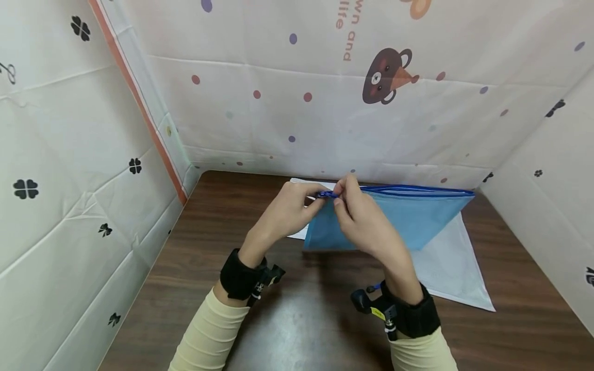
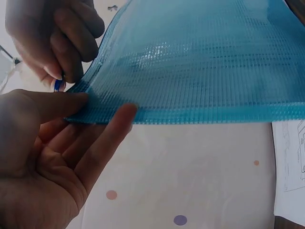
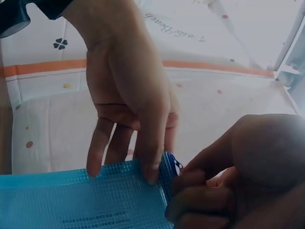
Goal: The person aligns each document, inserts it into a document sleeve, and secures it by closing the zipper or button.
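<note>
Blue mesh pouch (image 1: 413, 221), one, tilted up over the table, blue zip (image 1: 422, 190) along its top edge; whether the lower edge touches the wood I cannot tell from here. Entries, left to right:

Wall cloth (image 1: 55, 134), white, black clover print, with an orange stripe (image 1: 139, 103) near the corner.

Table (image 1: 195, 288), dark wood grain.

Left sleeve (image 1: 209, 335), pale yellow; above it a black wristband (image 1: 238, 273) bearing a small camera.

Left hand (image 1: 287, 211): thumb (image 2: 71, 102) on one face of the pouch corner, other fingers behind it, the gap between them closed down to the fabric's thickness; the little finger reaches out along the edge. The corner lies between thumb and fingers.

White paper (image 1: 298, 233), part showing behind the pouch's left end; the left wrist view shows line drawings on a sheet.

Zip pull (image 1: 327, 194), blue, small, at the zip's left end, between the two hands.

Right hand (image 1: 364, 219): fingers curled, tips brought together on the zip pull, just beside the left fingertips. The pouch body extends rightward past this hand.

Right sleeve (image 1: 422, 355), pale yellow, second black wristband and camera.

Pale sheet (image 1: 455, 268), flat on the table, partly under the pouch.
</note>
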The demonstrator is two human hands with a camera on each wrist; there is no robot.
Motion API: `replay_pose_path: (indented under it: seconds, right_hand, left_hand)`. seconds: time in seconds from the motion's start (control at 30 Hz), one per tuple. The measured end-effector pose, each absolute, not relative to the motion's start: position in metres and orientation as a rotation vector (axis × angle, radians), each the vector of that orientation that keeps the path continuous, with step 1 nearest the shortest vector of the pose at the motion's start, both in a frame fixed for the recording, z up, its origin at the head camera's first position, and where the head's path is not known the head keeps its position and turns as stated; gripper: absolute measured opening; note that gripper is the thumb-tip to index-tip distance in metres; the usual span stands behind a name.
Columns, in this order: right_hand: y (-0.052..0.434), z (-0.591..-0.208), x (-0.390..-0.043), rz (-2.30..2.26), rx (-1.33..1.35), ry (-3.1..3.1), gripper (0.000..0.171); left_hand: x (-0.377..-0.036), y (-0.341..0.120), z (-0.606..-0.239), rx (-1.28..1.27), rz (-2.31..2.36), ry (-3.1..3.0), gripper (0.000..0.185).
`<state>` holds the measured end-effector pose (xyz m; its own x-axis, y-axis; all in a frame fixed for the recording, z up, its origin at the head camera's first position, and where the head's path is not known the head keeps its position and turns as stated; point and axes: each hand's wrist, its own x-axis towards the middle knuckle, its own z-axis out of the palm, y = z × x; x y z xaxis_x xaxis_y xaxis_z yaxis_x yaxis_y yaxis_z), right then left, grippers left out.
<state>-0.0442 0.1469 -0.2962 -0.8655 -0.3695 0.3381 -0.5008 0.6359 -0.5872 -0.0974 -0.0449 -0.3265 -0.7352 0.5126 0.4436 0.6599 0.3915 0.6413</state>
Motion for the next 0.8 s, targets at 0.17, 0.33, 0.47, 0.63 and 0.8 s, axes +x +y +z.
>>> replay_pose_path:
  seconds: [0.17, 0.33, 0.47, 0.63, 0.8]
  right_hand:
    - [0.14, -0.299, -0.046, 0.977, 0.593, -2.661, 0.024]
    - [0.138, -0.301, -0.049, 0.888, 0.548, -2.588, 0.022]
    - [0.138, -0.3, -0.051, 0.868, 0.568, -2.501, 0.016]
    - [0.138, -0.299, -0.053, 0.865, 0.613, -2.399, 0.012]
    - [0.14, -0.302, -0.057, 0.856, 0.635, -2.34, 0.011]
  left_hand:
    - [-0.096, -0.047, -0.327, -1.012, -1.234, -2.48, 0.023]
    - [-0.095, -0.046, -0.324, -1.005, -1.248, -2.515, 0.026]
    - [-0.095, -0.045, -0.324, -1.008, -1.238, -2.525, 0.025]
    - [-0.095, -0.047, -0.324, -1.037, -1.21, -2.514, 0.023]
    - [-0.096, -0.049, -0.324, -1.032, -1.241, -2.51, 0.021]
